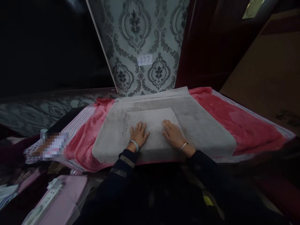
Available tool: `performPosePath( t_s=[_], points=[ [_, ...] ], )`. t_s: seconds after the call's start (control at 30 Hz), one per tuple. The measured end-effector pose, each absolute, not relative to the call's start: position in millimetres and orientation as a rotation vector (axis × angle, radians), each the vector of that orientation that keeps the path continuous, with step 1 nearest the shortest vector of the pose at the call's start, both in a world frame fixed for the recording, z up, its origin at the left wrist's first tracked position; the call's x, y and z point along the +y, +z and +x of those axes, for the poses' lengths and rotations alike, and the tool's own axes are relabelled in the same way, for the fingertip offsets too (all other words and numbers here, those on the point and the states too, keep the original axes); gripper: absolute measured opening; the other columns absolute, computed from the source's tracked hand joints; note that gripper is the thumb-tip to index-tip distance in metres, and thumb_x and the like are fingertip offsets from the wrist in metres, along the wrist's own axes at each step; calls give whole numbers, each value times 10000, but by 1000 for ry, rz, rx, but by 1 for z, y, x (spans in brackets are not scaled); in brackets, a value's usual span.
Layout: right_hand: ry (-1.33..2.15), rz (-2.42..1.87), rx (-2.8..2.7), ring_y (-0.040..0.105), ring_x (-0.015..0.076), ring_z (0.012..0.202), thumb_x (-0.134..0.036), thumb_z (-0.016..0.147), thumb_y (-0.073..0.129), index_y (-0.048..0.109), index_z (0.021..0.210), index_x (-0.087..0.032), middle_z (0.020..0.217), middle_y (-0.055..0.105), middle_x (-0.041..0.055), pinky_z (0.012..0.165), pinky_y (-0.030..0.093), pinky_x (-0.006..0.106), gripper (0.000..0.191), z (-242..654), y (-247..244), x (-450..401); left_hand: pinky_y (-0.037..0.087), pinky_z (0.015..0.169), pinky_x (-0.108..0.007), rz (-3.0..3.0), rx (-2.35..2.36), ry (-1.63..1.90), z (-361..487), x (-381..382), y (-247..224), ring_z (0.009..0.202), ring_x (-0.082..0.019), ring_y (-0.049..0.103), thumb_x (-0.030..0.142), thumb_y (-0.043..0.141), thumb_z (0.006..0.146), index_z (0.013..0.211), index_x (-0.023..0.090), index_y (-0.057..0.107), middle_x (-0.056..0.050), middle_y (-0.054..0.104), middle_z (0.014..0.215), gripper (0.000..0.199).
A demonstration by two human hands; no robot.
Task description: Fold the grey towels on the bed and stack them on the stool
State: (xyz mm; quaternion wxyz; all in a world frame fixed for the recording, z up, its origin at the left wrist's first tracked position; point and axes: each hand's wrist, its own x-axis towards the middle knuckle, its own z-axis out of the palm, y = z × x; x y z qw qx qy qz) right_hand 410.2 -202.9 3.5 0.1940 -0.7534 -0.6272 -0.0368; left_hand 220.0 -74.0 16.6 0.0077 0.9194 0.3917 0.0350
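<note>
A plush light-grey cloth [206, 125] lies spread out in front of me, with a smaller pale rectangular piece [152, 117] of similar fabric on its middle. My left hand [138, 135] rests palm down near the left side of the pale piece, fingers spread. On its right side, my right hand [173, 134] also lies flat, fingers stretched forward and thumb apart. Neither hand grips anything. Beneath the grey cloth, a red plush blanket [243, 125] shows at both sides. I cannot tell whether the pale piece is separate or a folded part of the grey cloth.
Behind stands a wall with patterned wallpaper [136, 40] and a paper marked 277 [144, 59]. A large dark screen [47, 47] is at the left, a dark red door [211, 40] and cardboard [269, 68] at the right. A power strip [47, 200] lies at lower left.
</note>
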Motion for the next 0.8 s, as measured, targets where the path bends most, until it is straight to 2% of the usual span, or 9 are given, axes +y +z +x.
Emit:
performPosePath(
  t_s=[0.17,0.23,0.37,0.47,0.6,0.73,0.8],
  points=[
    [55,-2012,-1994,225,241,1504,-292,983,322,332,1542,-78,1626,265,145,1188,255,428,599,353,39,-126,191,1204,-604,2820,1456,198,206,-62,26,1525,-273,200,356,284,995,1548,147,333,-122,262,1638,593],
    [113,-1981,-2052,223,227,1505,-314,994,313,328,1549,-102,1626,274,128,1192,247,419,594,335,38,-104,211,1196,-611,2828,1462,130,201,-57,22,1527,-285,190,353,290,987,1551,141,326,-126,239,1644,604],
    [193,-1972,-2147,216,228,1509,-461,1009,303,327,1559,-174,1622,291,94,1203,220,469,621,328,14,-85,266,1173,-612,2827,1414,-11,196,-51,12,1531,-292,173,362,290,981,1571,142,276,-136,208,1651,630],
    [116,-2055,-2130,182,254,1517,-532,995,309,320,1565,-182,1634,253,90,1206,203,492,669,357,-4,-90,276,1168,-609,2836,1408,12,196,-52,10,1529,-295,178,386,264,993,1556,133,312,-147,219,1647,619],
    [12,-2303,-1969,177,288,1516,-520,985,302,297,1574,-171,1643,220,94,1195,222,530,684,425,-19,-112,275,1166,-616,2824,1384,25,198,-56,9,1527,-312,178,408,282,997,1557,126,308,-156,200,1649,627],
    [31,-2446,-1819,198,288,1511,-512,983,272,264,1584,-193,1647,215,92,1156,304,547,681,494,-25,-145,225,1180,-629,2764,1309,54,186,-50,11,1533,-328,138,444,372,978,1554,140,320,-161,167,1652,653],
    [65,-2548,-1731,221,309,1503,-506,978,292,291,1574,-187,1636,251,109,1125,340,573,676,517,-20,-155,218,1202,-575,2664,1140,2,175,-36,19,1531,-307,154,466,424,959,1544,149,344,-151,189,1648,670]
  ],
)
